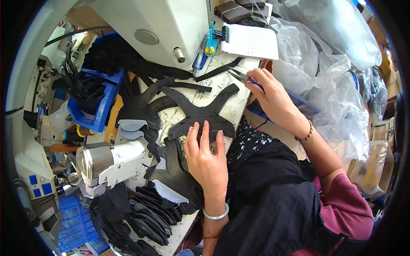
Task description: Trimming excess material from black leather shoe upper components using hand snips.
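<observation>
two hands (208, 160), one snips (240, 75), one clipboard (251, 41)

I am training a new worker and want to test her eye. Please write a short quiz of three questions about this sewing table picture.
1. True or false: the left hand presses flat on the black cut piece.
2. What does the right hand hold? A) thread snips B) a pen C) a ruler
3. Fill in: the stack of black pieces lies ____ the left hand's wrist.

Key: 1 true. 2 A, thread snips. 3 left of.
</observation>
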The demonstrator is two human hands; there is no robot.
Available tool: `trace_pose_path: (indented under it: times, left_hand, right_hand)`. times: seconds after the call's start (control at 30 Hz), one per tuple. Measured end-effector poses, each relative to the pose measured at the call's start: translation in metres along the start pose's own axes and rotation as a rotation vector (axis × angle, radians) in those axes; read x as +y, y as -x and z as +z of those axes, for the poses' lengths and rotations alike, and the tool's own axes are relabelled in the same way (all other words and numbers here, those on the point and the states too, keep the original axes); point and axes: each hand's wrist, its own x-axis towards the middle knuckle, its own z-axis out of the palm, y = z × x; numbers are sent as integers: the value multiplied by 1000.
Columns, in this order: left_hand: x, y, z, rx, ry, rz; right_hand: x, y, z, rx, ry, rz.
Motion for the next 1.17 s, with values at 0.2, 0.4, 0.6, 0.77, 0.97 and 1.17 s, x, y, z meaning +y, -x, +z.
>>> trace_pose_path:
  times: [0.2,0.4,0.6,0.77,0.97,1.17]
  left_hand:
    - [2,-1,-1,-10,5,-7]
    - [0,-2,0,-19,2,-12]
    - [-2,0,2,9,16,9]
    - [-3,-1,3,-3,12,1]
    - [-1,-1,3,-13,33,-7]
    - [-2,1,3,-10,29,-7]
  right_hand:
    - [19,-18,18,-112,-91,-167]
    - [14,-19,20,-234,182,-158]
    - [47,-16,5,147,-131,105]
    - [19,-12,16,-73,-97,-121]
    - [27,-18,25,6,135,-257]
    - [58,-19,2,231,-23,110]
